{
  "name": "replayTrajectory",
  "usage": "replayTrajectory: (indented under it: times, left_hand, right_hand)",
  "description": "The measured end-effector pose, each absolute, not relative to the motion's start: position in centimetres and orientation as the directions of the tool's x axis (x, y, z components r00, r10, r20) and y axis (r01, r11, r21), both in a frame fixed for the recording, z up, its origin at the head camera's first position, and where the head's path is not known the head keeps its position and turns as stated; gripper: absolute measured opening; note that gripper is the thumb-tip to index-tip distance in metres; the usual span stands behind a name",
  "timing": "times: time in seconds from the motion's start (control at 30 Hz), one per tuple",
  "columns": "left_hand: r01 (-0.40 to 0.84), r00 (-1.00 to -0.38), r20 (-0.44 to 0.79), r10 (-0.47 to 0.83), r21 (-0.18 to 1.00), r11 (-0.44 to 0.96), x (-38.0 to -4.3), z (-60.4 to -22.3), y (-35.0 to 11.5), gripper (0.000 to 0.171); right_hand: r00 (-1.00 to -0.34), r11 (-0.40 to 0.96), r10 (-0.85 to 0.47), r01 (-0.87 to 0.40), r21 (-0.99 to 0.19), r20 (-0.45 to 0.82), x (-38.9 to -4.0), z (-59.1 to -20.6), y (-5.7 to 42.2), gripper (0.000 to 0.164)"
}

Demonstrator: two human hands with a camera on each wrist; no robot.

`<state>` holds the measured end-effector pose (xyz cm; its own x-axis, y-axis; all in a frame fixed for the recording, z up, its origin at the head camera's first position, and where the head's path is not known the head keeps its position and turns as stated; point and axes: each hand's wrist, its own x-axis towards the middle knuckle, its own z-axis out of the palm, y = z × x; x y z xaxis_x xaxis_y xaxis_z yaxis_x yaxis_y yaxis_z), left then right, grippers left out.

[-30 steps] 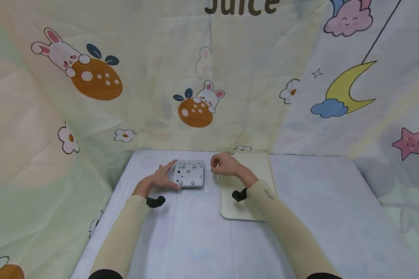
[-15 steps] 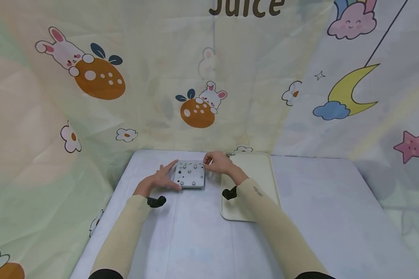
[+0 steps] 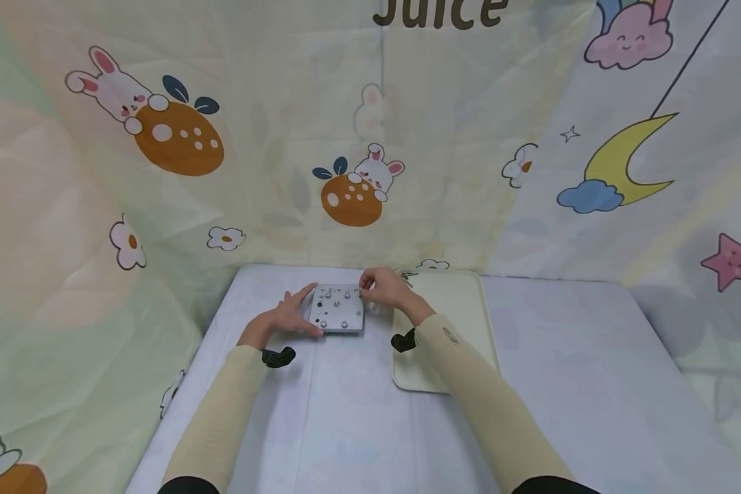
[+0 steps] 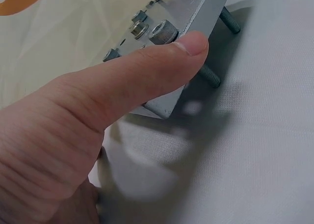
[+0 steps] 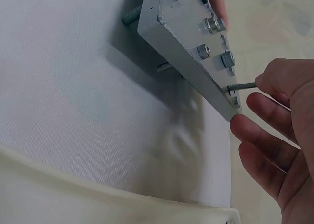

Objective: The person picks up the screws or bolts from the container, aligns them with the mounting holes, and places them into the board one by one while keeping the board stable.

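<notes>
A grey metal plate (image 3: 337,310) bears several socket-head screws (image 4: 164,32) on its face, and threaded shanks (image 4: 209,75) stick out underneath. My left hand (image 3: 288,317) grips its left side, thumb at the near corner and index finger at the far one. In the left wrist view the thumb (image 4: 142,71) lies along the plate's edge. My right hand (image 3: 384,287) is at the plate's far right corner. Its thumb and index finger pinch a thin screw (image 5: 241,86), whose tip is at a hole in the plate. The fingers hide the screw's head.
A cream tray (image 3: 444,376) lies right of the plate, partly under the right forearm. Small metal pieces (image 3: 409,275) lie at its far left corner. A white cloth covers the table (image 3: 358,418), and a printed curtain (image 3: 272,137) hangs behind.
My right hand has moved left from the tray's edge to the plate's far right corner, bringing the screw to it. The left hand has kept its grip on the plate.
</notes>
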<state>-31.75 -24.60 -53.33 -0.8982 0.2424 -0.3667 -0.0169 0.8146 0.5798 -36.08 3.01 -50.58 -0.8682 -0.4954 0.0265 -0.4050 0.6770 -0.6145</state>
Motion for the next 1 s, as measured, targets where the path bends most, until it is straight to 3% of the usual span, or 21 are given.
replayTrajectory:
  times: [0.57, 1.0]
  left_hand:
    - [-0.046, -0.894, -0.375, 0.245, 0.620, 0.783, -31.4, -52.8, -24.7, 0.128]
    - [-0.029, -0.889, -0.384, 0.247, 0.588, 0.808, -32.0, -53.5, -24.7, 0.128]
  right_hand:
    - [-0.878, 0.659, -0.479, -0.381, -0.648, 0.029, -36.5, -52.0, 3.6, 0.004]
    - [-0.945, 0.646, -0.326, -0.250, -0.721, 0.035, -36.7, -53.9, 11.0, 0.008]
